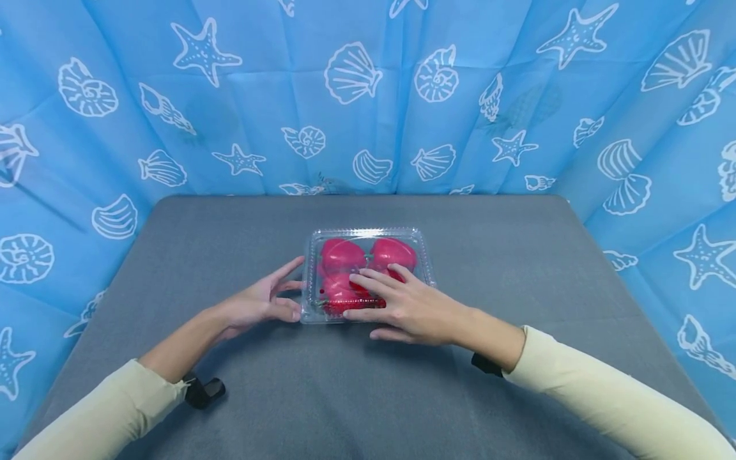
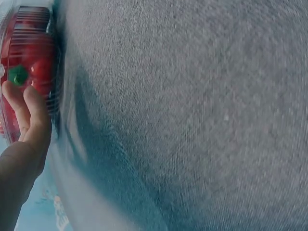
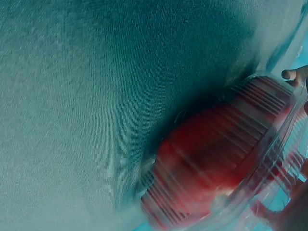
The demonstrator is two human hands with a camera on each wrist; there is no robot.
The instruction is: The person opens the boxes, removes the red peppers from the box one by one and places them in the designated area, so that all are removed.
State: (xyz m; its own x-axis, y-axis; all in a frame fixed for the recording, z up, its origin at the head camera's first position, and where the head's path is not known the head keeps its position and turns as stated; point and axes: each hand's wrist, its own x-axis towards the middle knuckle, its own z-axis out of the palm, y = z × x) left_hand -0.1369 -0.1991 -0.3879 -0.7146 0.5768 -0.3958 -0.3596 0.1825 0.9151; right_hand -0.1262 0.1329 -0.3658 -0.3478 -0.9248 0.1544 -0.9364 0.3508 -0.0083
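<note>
A clear plastic clamshell box (image 1: 310, 275) sits lid closed in the middle of the table. Inside are several large red strawberries (image 1: 342, 254), glossy like toys, one showing a green stem (image 2: 18, 75) in the left wrist view. My left hand (image 1: 253, 306) is at the box's left side, its loosely spread fingertips right at the rim. Over the front right of the lid lies my right hand (image 1: 416, 310), its fingers spread out on the clear plastic. It hides part of the front strawberries. The right wrist view shows the box's ribbed side wall (image 3: 255, 113), blurred.
A grey cloth-covered table (image 1: 489, 249) spreads around the box. Behind it and along both sides hangs a blue curtain (image 1: 397, 115) with white shells and starfish. A black strap (image 1: 204, 391) shows at the left wrist.
</note>
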